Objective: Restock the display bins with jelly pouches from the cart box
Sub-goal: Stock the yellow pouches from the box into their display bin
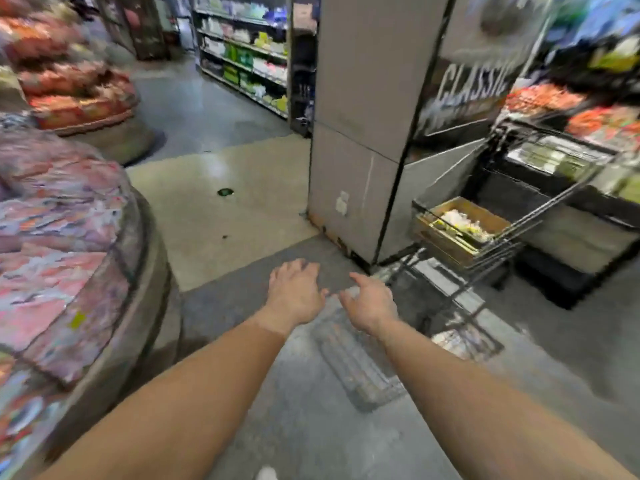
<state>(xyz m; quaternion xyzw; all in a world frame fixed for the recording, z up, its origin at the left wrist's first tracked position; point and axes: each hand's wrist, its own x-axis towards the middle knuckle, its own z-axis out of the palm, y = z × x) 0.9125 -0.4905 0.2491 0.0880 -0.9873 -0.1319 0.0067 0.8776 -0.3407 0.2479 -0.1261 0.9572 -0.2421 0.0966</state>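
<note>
A: From the head camera, where is the stock?

B: The open brown cardboard box (460,230) of pale yellow-white jelly pouches (462,221) sits in the low basket of the black wire cart (519,233), ahead and to the right of both hands, well apart from them.

A: And the hands?

B: The bare left hand (296,294) and bare right hand (372,304) hang side by side over the grey floor, holding nothing. Their fingers (360,279) are loosely spread and a little curled.

A: Which is nearer the box?

B: The right one, I judge. The box's long side runs from upper left to lower right, its near corner toward that hand.

A: The bins?

B: A round wicker-sided display bin (131,271), heaped with blurred pink and red packets, stands at the left, opposite the cart.
</note>
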